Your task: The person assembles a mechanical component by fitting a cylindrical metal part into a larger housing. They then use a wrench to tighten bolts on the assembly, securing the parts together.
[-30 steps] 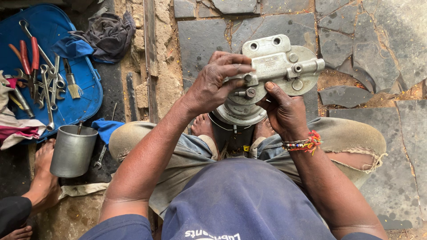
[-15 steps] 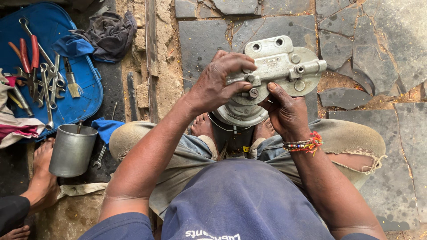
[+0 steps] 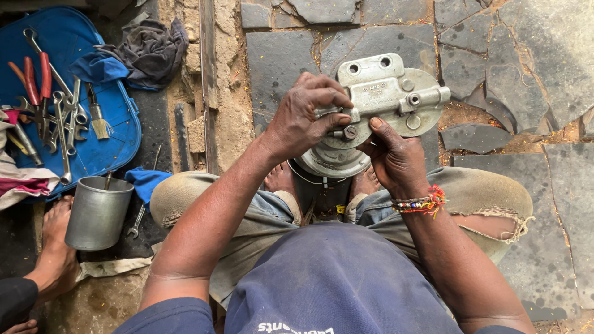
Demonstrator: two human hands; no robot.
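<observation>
A person's left hand [image 3: 306, 120] curled over the near-left edge of a grey metal filter housing [image 3: 377, 105] held above the knees, while the right hand [image 3: 393, 158] pinched its small centre bolt [image 3: 350, 132] from below-right, both hands touching it.

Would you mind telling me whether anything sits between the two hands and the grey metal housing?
Nothing visible does: the left hand and the right hand both already grip the grey metal housing directly, fingers at the small bolt.

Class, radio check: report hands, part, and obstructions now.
Left hand grips metal housing. Right hand steadies it. Nothing blocking; metal cup off left.
</observation>
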